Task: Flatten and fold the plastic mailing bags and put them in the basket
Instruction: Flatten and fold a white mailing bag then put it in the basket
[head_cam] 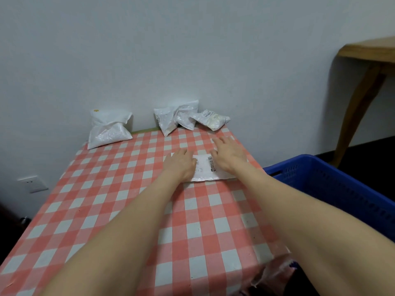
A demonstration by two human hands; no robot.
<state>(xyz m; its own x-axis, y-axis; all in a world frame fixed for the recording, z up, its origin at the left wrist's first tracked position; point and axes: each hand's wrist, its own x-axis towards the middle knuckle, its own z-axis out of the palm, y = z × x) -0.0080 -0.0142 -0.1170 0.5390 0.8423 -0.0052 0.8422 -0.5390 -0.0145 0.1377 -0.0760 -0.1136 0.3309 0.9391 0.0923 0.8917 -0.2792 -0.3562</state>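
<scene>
The surface, draped in a red-and-white checked cloth, stands against a pale wall; a blue basket sits at its right, a wooden table beyond. Crumpled mailing bags lie along the far edge. Left hand and right hand press palm-down, fingers straight, on a flat white mailing bag mid-surface.
</scene>
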